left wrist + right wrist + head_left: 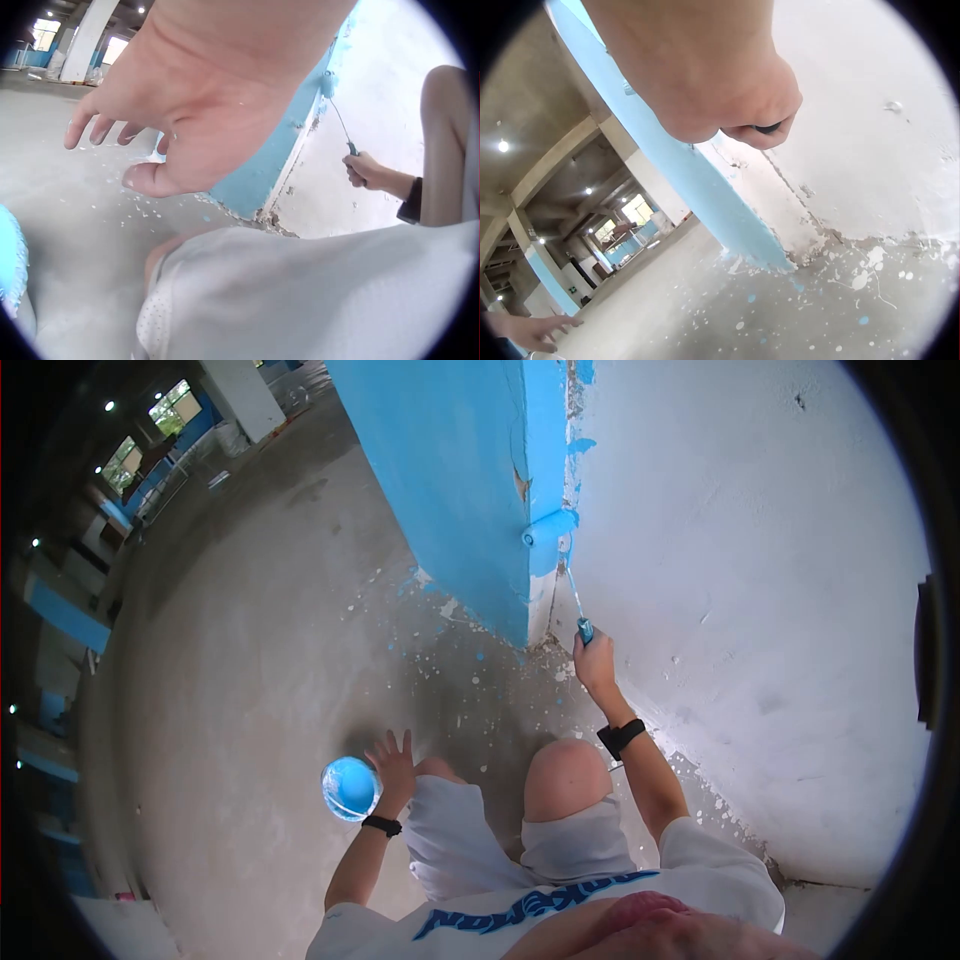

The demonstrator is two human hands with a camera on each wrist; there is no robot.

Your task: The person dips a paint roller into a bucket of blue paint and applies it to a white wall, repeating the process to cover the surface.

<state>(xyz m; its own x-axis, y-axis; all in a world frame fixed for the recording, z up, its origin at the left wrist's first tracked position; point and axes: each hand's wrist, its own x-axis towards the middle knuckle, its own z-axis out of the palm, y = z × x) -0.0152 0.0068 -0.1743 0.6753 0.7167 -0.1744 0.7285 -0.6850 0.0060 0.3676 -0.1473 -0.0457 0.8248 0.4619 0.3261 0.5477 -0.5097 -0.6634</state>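
Observation:
My right hand (596,660) grips the handle of a paint roller (550,528), its thin wire frame reaching up from the fist. The blue-coated sleeve lies against the narrow side of a blue pillar (455,480), where that side meets a white wall (740,560). Seen from the right wrist, the fist (742,112) hides most of the handle. Fingers spread and holding nothing, my left hand (395,768) hovers by the left knee. Just beside it stands a bucket of blue paint (350,788), partly cut off at the edge of the left wrist view.
Paint spatters dot the grey concrete floor (250,640) around the pillar's base. Chipped, bare patches run along the corner between pillar and wall. The person's bent knees (570,780) are close below the right arm. Farther back stand a white column (243,398) and windows.

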